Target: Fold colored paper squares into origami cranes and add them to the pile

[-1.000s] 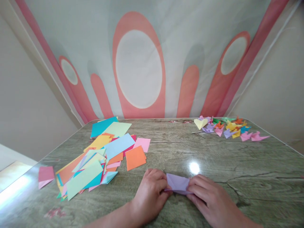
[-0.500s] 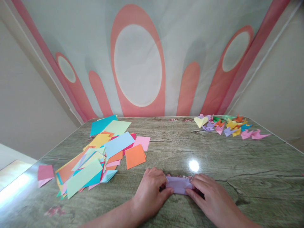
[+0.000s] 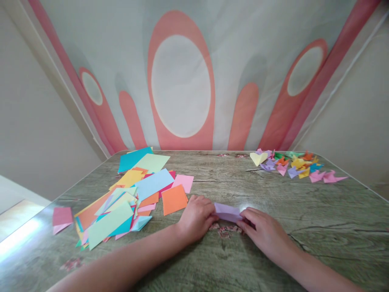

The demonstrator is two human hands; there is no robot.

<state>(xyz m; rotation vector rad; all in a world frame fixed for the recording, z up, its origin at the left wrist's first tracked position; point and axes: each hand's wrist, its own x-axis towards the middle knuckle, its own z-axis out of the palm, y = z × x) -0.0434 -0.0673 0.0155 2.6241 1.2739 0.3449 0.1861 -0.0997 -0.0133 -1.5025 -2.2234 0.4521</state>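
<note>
A folded strip of lilac paper [image 3: 228, 213] is stretched between my two hands, a little above the wood-grain table. My left hand [image 3: 198, 215] pinches its left end, fingers closed with the thumb below. On the other side my right hand [image 3: 258, 226] grips the right end between thumb and fingers. Both ends of the strip are hidden behind the fingers. Just left of my left hand lies an orange paper square [image 3: 174, 199].
A spread of coloured paper sheets [image 3: 111, 223] covers the table's left side, with a pink folded piece [image 3: 62, 219] further left. Several folded paper shapes [image 3: 299, 164] and a cream paper heart [image 3: 258, 158] sit at the back right. A patterned wall covering [image 3: 182, 85] rises behind.
Both hands have moved away from me with the lilac paper, uncovering the flower print beneath. The paper is now tilted, its right end lower. The view has shifted slightly.
</note>
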